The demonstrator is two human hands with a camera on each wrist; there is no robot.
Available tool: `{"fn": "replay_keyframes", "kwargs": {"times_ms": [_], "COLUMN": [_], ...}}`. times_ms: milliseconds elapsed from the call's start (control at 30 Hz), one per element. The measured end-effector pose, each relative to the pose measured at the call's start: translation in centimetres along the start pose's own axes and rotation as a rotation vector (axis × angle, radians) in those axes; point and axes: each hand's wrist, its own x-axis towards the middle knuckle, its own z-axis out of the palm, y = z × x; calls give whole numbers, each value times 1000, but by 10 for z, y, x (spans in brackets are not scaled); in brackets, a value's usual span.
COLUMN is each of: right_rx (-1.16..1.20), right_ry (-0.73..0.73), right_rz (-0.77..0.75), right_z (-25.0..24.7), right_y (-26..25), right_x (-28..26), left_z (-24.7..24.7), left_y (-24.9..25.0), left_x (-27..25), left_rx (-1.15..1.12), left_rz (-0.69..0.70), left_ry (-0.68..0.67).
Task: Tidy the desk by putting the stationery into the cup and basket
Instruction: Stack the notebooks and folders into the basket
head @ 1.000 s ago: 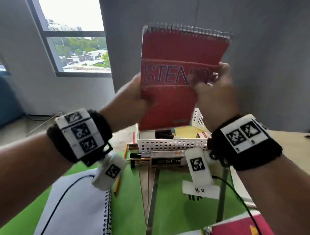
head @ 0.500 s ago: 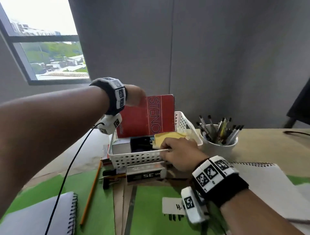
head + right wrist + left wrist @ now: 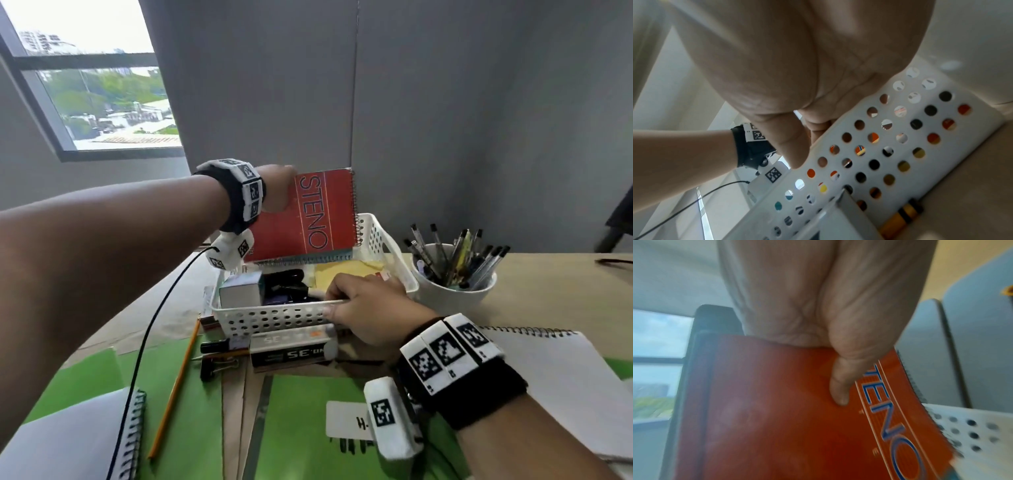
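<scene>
A white perforated plastic basket [image 3: 274,317] is set on a wooden desk [image 3: 548,274]; its near rim is pinched between thumb and fingers of the right hand [image 3: 366,308]. A red spiral-bound steno notebook [image 3: 305,216] is held upright at the basket's far side, gripped by the left hand [image 3: 277,186]. A white round cup [image 3: 452,291] packed with pens is seen just beside the basket.

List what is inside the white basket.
The white basket holds a grey box, black items, yellow paper and the upright red STENO notebook. The right hand hides the near right corner.
</scene>
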Motion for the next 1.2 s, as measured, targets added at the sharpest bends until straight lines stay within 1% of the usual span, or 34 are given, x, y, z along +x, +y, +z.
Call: {"fn": "replay_keyframes", "kwargs": {"times_ms": [67, 167, 233, 300, 367, 433, 533, 567, 600, 633, 667, 700, 767, 800, 833, 867, 1000, 1167, 1200], "right_rx": [6, 3, 9, 14, 11, 15, 16, 15, 20, 38, 57, 62, 34, 24, 19, 18, 25, 35, 35], "right_ry": [-16, -22, -26, -28, -36, -53, -66, -62, -63, -74, -85, -90, -89, -84, -82, -79, -70, -73, -76], "right_rz": [21, 57, 69, 62, 44, 5, -30, -29, -23, -18, -17, -18, -6, 4, 13, 19, 41, 56, 59], "right_z": [0, 2, 1, 0, -1, -2, -3, -4, -5, -6, -7, -8, -10, -11, -11, -11, -11, -11, -11], "right_y": [1, 1, 0, -1, -1, 0, -2, -3, -4, -4, -5, -6, -9, -11, -12, -13, -14, -15, -16], "right_x": [2, 8, 9, 9, 10, 11, 13, 13, 13, 12, 11, 11, 9, 8, 8, 8, 7, 8, 7], "left_z": [3, 17, 20, 13, 0, -15, -35, -40, -42, -40, -34, -26, -7, 3, 12, 20, 37, 47, 47], "left_y": [1, 8, 10, 12, 12, 11, 18, 25, 33, 42, 49, 55, 65, 69, 74, 77, 90, 94, 92], "left_x": [-2, -3, -8, -18, -34, -54, -99, -119, -140, -163, -184, -205, -244, -261, -276, -289, -321, -333, -334], "left_rx": [9, 121, 188, 175, 109, 47, -8, -10, -11, -11, -6, -13, -67, -80, -87, -105, -235, -379, -415], "left_rz": [-17, -17, -35, -58, -34, 63, 215, 260, 300, 338, 380, 418, 451, 455, 464, 468, 419, 309, 297], "left_ry": [-33, -194, -222, -185, -141, -71, 73, 81, 47, -28, -138, -280, -611, -750, -835, -863, -782, -802, -823]}}
